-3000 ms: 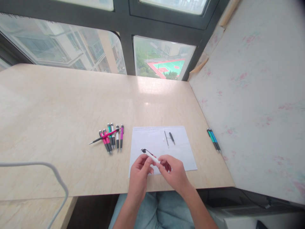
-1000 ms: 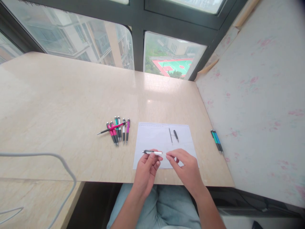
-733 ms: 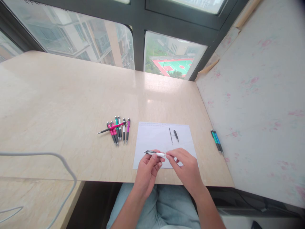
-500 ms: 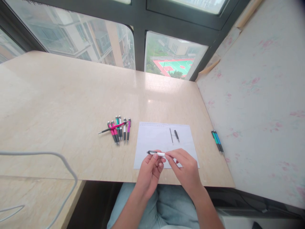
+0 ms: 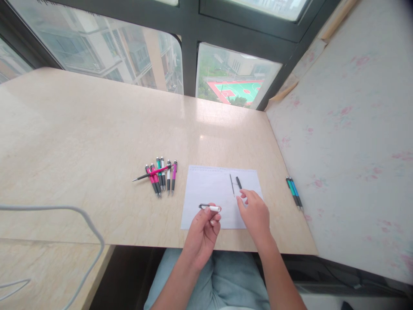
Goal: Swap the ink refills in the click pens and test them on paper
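Note:
My left hand (image 5: pixel 204 230) pinches a white pen barrel (image 5: pixel 214 208) with a dark clip end, held roughly level above the lower part of a white paper sheet (image 5: pixel 200 185). Its right end looks open and bare. My right hand (image 5: pixel 254 212) is off the barrel, thumb and forefinger apart, at the lower end of a black pen grip section (image 5: pixel 238 182) lying on the sheet. Whether the fingertips touch it I cannot tell. Beside that piece, to its left, lies a thin dark ink refill (image 5: pixel 232 184).
Several pens (image 5: pixel 159 178) in pink, green, white and purple lie in a cluster left of the sheet, one across the others. Two blue-green pens (image 5: pixel 294 192) rest by the papered wall (image 5: pixel 348 163). A grey cable (image 5: pixel 87 219) loops over the desk's left front.
My right hand has let go of the barrel's end and moved up and right to the black grip section, its fingers opening. My left hand keeps the barrel in nearly the same place.

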`<action>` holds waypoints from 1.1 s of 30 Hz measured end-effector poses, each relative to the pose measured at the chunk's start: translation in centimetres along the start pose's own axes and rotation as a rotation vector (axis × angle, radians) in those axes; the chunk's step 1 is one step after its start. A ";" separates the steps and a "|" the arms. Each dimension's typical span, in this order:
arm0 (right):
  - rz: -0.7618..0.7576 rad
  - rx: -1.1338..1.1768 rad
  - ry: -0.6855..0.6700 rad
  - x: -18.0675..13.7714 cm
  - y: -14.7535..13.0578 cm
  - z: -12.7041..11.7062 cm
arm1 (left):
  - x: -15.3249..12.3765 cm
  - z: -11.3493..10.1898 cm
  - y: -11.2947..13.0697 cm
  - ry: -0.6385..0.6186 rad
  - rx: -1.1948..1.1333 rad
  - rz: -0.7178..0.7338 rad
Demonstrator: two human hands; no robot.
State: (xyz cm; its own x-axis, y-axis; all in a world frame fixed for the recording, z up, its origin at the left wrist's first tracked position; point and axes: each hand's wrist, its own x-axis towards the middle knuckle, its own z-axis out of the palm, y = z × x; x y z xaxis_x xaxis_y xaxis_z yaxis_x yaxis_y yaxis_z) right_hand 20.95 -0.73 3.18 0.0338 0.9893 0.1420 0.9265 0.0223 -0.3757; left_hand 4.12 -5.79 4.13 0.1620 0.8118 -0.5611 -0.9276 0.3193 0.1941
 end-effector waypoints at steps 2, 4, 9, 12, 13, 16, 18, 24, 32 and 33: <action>0.017 -0.053 -0.013 0.5 -0.4 0.6 | 0.2 -0.2 -0.1 -0.009 0.042 0.028; 0.026 -0.099 -0.031 1.0 -1.2 0.9 | 0.4 -0.4 -0.1 -0.010 0.081 0.062; 0.040 -0.201 -0.126 2.0 -2.7 0.9 | 1.1 -1.0 0.2 -0.010 0.120 0.096; 0.027 -0.228 -0.169 2.3 -3.0 1.0 | 1.2 -1.2 0.2 -0.025 0.136 0.089; 0.019 -0.229 -0.174 2.3 -3.1 1.0 | 1.2 -1.2 0.2 -0.032 0.143 0.085; -0.022 -0.222 -0.201 2.0 -3.5 1.2 | 1.1 -1.3 0.3 -0.054 0.158 0.075; -0.048 -0.206 -0.220 1.6 -3.8 1.1 | 1.1 -1.4 0.4 -0.063 0.162 0.071; -0.135 0.112 -0.183 -0.1 -2.9 -0.3 | 1.2 -1.5 0.5 -0.048 0.155 0.071; -0.150 0.393 -0.137 -3.4 -0.5 -5.0 | 1.4 -1.6 0.3 -0.054 0.169 0.095; -0.152 0.402 -0.125 -3.7 -0.4 -5.4 | 1.4 -1.6 0.3 -0.054 0.168 0.096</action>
State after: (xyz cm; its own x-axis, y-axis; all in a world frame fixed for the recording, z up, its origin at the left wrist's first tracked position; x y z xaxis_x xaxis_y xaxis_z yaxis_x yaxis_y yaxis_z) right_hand 22.54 -5.20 7.77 -0.1597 0.9798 0.1204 0.6975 0.1983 -0.6886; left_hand 3.47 -5.37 2.12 0.0975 0.8659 -0.4906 -0.8710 0.3128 0.3788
